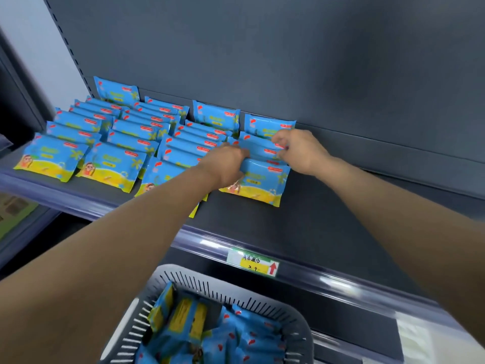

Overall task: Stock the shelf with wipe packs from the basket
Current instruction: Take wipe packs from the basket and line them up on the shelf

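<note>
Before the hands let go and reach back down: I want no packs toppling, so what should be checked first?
1. Left hand grips the left end of the rightmost row: ok.
2. Right hand pinches that row's right end: ok.
3. Its packs overlap front to back like the neighbouring rows: ok.
4. Gap to the next row: cannot tell, the left arm covers it.
5. Bare shelf to the right for another row: ok.
6. Basket holds more wipe packs: ok.
</note>
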### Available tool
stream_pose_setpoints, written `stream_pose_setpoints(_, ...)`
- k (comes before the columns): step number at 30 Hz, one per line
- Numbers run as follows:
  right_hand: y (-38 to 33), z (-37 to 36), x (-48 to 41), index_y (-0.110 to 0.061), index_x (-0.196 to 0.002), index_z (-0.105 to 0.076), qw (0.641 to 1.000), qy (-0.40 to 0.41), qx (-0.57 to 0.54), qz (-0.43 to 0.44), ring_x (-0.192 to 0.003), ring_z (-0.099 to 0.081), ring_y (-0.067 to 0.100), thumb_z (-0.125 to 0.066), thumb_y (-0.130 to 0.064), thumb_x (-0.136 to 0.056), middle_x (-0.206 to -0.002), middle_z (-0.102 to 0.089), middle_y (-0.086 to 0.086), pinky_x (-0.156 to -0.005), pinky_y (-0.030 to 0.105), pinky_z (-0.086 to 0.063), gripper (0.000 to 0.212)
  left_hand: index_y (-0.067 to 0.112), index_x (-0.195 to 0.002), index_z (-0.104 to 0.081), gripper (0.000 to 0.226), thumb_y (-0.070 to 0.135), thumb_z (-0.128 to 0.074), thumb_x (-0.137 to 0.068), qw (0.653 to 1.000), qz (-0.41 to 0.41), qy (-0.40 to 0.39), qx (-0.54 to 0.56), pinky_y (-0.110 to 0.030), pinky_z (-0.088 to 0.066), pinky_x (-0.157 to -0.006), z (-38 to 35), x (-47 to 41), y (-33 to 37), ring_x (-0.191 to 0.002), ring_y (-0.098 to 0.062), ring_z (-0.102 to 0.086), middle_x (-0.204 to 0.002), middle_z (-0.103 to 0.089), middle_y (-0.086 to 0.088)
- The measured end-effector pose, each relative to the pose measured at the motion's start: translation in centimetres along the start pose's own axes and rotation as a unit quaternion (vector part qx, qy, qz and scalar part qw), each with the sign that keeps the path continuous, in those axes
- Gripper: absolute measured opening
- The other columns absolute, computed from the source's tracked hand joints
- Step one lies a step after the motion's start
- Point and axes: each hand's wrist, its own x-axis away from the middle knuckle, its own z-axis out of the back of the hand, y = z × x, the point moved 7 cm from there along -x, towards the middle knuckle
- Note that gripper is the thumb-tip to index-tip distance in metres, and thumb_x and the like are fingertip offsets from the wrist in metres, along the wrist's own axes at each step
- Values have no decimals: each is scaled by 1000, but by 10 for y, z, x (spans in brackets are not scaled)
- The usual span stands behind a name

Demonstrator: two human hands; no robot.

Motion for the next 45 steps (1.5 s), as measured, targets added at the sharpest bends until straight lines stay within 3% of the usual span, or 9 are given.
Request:
stream_pose_setpoints(7,-25,21,36,-14,-121,-57,998,49,29,16,-113,-53,28,-54,-17,-91,-124,-57,9,-93,39,-46,31,9,-131,-39,52,29,-58,-87,993,1,44,-111,-42,-33,-99,-3,2,7,-121,-32,-40,-129,-44,-13)
stream_pose_setpoints(14,-68,52,81,-11,-120,-55,988,108,102,26,-111,-49,31,-55,-28,-90,-118,-55,11,-90,41,-44,34,10,-127,-47,44,24,-58,-87,981,-36,181,-53,-40,-30,-96,51,52,21,-115,-31,-44,-121,-51,-11)
stream_pose_setpoints(21,-124,100,141,-12,-124,-51,968,196,154,42,-118,-43,29,-52,-29,-90,-128,-50,8,-97,40,-34,38,8,-116,-54,35,20,-60,-84,939,-73,335,-30,-37,-27,-88,133,137,44,-106,-34,-47,-111,-54,-14)
stream_pose_setpoints(29,-170,122,216,-12,-124,-51,942,273,184,57,-123,-39,29,-52,-29,-90,-131,-48,7,-98,36,-28,38,4,-111,-58,34,17,-61,-79,904,-137,405,-20,-35,-26,-87,167,235,71,-104,-35,-51,-111,-57,-16)
stream_pose_setpoints(36,-179,59,261,-11,-121,-53,952,247,163,78,-119,-42,30,-52,-27,-88,-127,-51,9,-92,38,-30,38,2,-109,-58,34,19,-60,-80,919,-159,360,0,-43,-36,-85,116,284,61,-101,-37,-54,-110,-59,-19)
stream_pose_setpoints(41,-158,-53,277,-10,-121,-53,981,83,163,65,-116,-43,31,-54,-29,-88,-122,-53,10,-92,40,-34,38,2,-110,-59,34,16,-66,-79,968,-149,201,27,-45,-41,-87,20,292,39,-102,-37,-55,-109,-59,-17)
stream_pose_setpoints(45,-133,-149,292,-10,-121,-52,979,-87,170,66,-115,-46,30,-51,-28,-90,-121,-55,10,-93,40,-38,35,8,-117,-57,36,18,-64,-83,993,-93,51,53,-39,-41,-91,-59,292,7,-105,-32,-54,-116,-57,-12)
